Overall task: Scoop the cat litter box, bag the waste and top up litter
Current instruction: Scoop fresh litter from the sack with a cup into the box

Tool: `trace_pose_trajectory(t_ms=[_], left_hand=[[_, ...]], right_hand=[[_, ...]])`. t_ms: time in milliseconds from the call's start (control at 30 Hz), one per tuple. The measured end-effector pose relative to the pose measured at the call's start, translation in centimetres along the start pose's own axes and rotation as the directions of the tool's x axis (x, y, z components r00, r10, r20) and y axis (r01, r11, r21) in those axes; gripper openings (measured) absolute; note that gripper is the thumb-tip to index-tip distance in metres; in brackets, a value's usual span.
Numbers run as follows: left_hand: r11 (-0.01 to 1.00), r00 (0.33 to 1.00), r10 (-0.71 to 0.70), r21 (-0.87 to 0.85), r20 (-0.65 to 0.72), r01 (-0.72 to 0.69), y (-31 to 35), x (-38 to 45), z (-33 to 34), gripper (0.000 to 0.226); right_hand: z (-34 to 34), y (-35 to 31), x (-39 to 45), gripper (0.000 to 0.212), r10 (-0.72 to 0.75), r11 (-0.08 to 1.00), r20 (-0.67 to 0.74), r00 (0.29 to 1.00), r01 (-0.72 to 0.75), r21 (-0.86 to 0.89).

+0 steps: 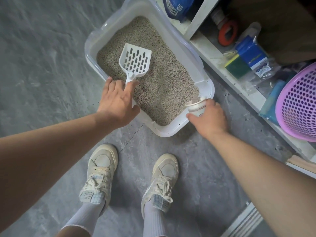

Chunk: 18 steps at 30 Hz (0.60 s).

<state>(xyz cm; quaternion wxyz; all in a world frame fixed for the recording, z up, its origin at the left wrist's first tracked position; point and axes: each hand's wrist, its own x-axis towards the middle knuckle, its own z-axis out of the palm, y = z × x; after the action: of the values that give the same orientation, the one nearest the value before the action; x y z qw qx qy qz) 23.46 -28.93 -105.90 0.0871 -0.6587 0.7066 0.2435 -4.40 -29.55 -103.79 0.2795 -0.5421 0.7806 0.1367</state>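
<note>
1. A grey marbled floor (pixel 42 57) carries a white rectangular plastic litter box (pixel 207 86) filled with beige granular litter (pixel 164 82).
2. A white slotted plastic scoop (pixel 136 61) lies on the litter; the left hand (pixel 118 100), fingers spread, touches its handle.
3. The right hand (pixel 209 118) grips a small white paper cup (pixel 196 106) at the box's near corner.
4. Beside the box stand a white shelf (pixel 205 47), a purple perforated basket (pixel 301 103) and a blue bag (pixel 179 6).

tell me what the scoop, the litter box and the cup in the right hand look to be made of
Scoop: white moulded plastic, smooth, with slotted holes. Litter box: glossy plastic, rim slightly translucent. Cup, held by the right hand: probably paper, matte, with a rolled rim and printed bands.
</note>
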Motion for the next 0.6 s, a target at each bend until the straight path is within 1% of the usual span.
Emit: trace_pose_trajectory(t_ms=[67, 167, 200, 300, 333, 433, 467, 567, 600], left_hand=[[1.000, 1.000, -0.001, -0.007, -0.007, 0.001, 0.0, 0.1, 0.0, 0.079], [0.999, 0.999, -0.003, -0.035, -0.034, 0.001, -0.2, 0.1, -0.1, 0.080], [0.999, 0.999, -0.001, -0.043, -0.047, -0.001, -0.2, 0.0, 0.0, 0.081], [0.997, 0.995, -0.006, -0.074, -0.101, -0.002, -0.5, 0.1, 0.0, 0.082], [0.996, 0.993, -0.015, -0.093, -0.118, 0.004, -0.7, 0.2, -0.2, 0.083], [0.989, 0.992, -0.032, -0.149, -0.124, 0.013, -1.7, 0.4, -0.9, 0.087], [0.988, 0.992, -0.025, -0.155, -0.121, 0.006, -1.9, 0.4, -1.0, 0.089], [0.988, 0.992, -0.016, -0.152, -0.123, -0.002, -2.1, 0.3, -1.4, 0.092], [0.988, 0.992, -0.021, -0.156, -0.123, 0.002, -2.1, 0.3, -1.4, 0.092]], right_hand=[[0.3, 0.0, -0.5, 0.073, -0.049, 0.998, 0.044, 0.998, 0.051, -0.036], [0.1, -0.1, -0.5, 0.072, -0.005, 1.000, -0.002, 1.000, 0.005, 0.015], [0.1, -0.2, -0.6, 0.071, -0.013, 1.000, 0.001, 1.000, 0.013, 0.009], [0.3, -0.8, -0.9, 0.071, -0.103, 0.993, 0.080, 0.991, 0.107, -0.055], [0.2, -1.1, -0.7, 0.072, -0.095, 0.994, 0.072, 0.993, 0.099, -0.043], [-0.7, -2.4, 0.3, 0.075, 0.005, 0.999, -0.011, 1.000, -0.004, 0.045], [-0.7, -2.9, 0.5, 0.075, -0.014, 0.999, -0.010, 1.000, 0.014, 0.041], [-0.4, -4.8, 0.1, 0.075, -0.189, 0.981, 0.077, 0.979, 0.191, -0.024], [-0.6, -5.5, 0.2, 0.075, -0.208, 0.978, 0.074, 0.975, 0.210, -0.020]])
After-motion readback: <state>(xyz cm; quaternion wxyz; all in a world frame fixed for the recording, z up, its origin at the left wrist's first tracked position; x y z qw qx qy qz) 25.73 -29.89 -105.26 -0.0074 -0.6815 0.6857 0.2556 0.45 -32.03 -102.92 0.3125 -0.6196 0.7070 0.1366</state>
